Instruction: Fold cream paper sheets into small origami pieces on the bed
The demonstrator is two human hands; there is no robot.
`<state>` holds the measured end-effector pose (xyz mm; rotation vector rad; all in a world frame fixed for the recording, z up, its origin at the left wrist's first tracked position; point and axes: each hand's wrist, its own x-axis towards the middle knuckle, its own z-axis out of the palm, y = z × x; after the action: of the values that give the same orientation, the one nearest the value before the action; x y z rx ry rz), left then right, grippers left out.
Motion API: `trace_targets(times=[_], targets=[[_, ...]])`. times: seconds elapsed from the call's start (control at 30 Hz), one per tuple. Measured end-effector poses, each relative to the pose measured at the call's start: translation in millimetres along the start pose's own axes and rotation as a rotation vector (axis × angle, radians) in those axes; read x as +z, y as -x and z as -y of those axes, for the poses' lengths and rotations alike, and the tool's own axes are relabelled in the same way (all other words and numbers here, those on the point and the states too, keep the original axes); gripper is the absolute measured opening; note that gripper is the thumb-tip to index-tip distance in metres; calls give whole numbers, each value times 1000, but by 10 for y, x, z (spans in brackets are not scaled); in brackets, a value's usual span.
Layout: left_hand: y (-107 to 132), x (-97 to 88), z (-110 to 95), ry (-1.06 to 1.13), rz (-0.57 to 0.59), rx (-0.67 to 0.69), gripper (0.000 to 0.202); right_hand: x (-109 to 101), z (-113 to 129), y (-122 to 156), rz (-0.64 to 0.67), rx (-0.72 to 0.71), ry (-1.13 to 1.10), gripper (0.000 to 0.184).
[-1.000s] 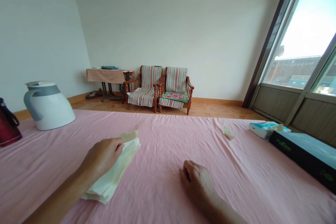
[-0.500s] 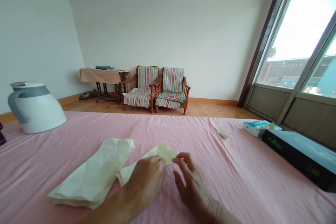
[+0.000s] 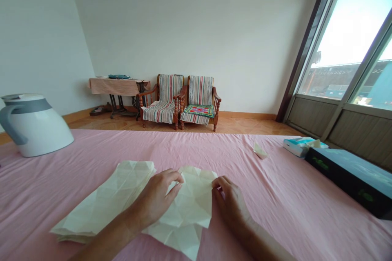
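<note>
Head view: creased paper (image 3: 191, 200) lies lengthwise, near-to-far.

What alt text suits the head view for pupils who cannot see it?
Left hand and right hand touch opposite sides of creased paper on a pink cloth. A stack of similar paper lies left, with a jug farther back; a box sits right, and two chairs stand beyond.

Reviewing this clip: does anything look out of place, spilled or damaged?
Nothing looks spilled or damaged. One mild oddity: a small folded cream paper piece lies beyond the right hand on the wrinkled pink cloth, apart from the creased cream paper stack.
</note>
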<state>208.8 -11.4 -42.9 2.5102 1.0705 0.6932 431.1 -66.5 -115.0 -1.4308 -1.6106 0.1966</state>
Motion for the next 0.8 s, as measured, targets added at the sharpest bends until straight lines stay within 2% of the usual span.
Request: trace_targets(times=[0.07, 0.17, 0.2, 0.23, 0.3, 0.37, 0.47, 0.6, 0.7, 0.8], targets=[[38, -67, 47, 46, 71, 18, 14, 10, -15, -5, -7, 33, -21, 17], [100, -150, 48, 116, 225, 115, 47, 22, -25, -15, -35, 95, -48, 15], [110, -163, 49, 103, 228, 106, 49, 19, -29, -23, -48, 123, -58, 14], [112, -165, 57, 78, 210, 70, 42, 10, -34, -35, -62, 155, -69, 12], [102, -136, 100, 2, 119, -95, 25, -23, -48, -65, -89, 220, -96, 10], [88, -69, 166, -78, 76, -201, 22, -64, -61, -96, -110, 274, -125, 9], [90, 65, 239, -81, 65, -245, 33, -106, -69, -118, -127, 323, -174, 12], [94, 177, 224, 124, 63, -262, 57, -112, -82, -111, -130, 338, -252, 12], [68, 52, 194, 202, 31, -276, 56, -118, -137, -113, -157, 348, -291, 17], [56, -306, 221, 246, -45, -255, 54, -124, -209, -119, -189, 373, -313, 19]])
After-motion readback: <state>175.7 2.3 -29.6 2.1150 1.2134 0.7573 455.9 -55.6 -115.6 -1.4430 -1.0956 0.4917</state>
